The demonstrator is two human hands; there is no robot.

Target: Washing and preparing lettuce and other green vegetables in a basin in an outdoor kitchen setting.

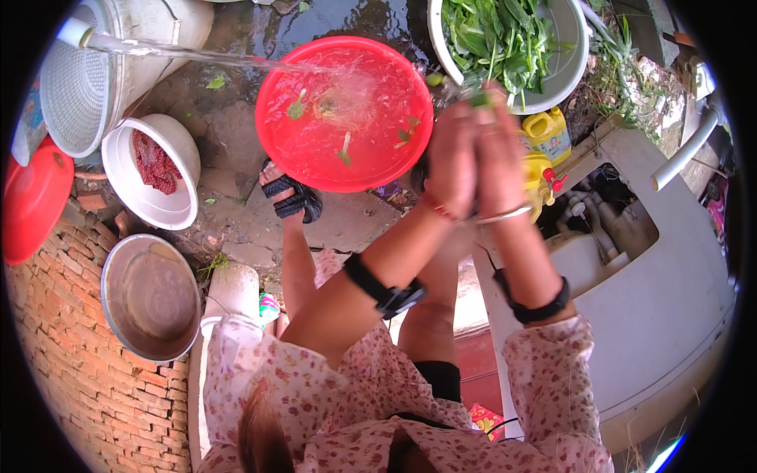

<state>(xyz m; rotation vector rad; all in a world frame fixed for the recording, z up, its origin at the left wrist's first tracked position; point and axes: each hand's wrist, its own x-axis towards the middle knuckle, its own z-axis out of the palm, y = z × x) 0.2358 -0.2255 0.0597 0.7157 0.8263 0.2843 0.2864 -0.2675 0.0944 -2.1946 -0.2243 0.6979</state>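
Observation:
My left hand [452,156] and my right hand [500,154] are pressed together, blurred by motion, just below the rim of a pale plastic basin [569,88]. A bit of leafy greens [480,99] shows at their fingertips, held between both hands. More leafy greens [502,44] lie heaped in the pale basin. Left of my hands a red plastic basin [275,159] is full of water, with a few loose leaves [344,155] floating in it. Water pours into it from a white pipe [74,32] at the upper left.
A white bucket [151,204] holding something red, a metal basin [151,295] and a perforated plastic basket [77,94] stand on the left beside bricks [106,378]. Yellow plastic jugs [547,136] and an old twin-tub washing machine [668,260] are on the right. The paving [236,142] is wet.

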